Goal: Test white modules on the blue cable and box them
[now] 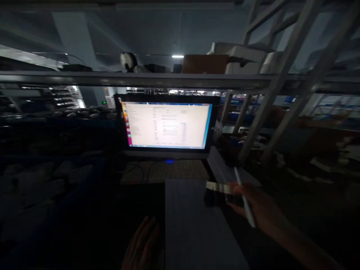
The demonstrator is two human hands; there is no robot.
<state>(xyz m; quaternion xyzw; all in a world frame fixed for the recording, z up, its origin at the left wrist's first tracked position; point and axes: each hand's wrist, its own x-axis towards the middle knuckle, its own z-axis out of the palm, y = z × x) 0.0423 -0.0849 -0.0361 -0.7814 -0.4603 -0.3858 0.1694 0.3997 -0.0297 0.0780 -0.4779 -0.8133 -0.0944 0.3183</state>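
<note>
A: Pen (pixel 244 198), white, slanted in right hand (pixel 258 210), above grey panel (pixel 194 232) far corner. Fingers?
B: Curled round it; tips also pinch pale strip (pixel 218 186), pen likely tucked to free them. Left hand (pixel 143 243) spread, empty, at panel edge below monitor (pixel 167 125).

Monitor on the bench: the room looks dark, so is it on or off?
On: the monitor glows with a bright window of text lines, and a small blue light shines just below its frame.
</note>
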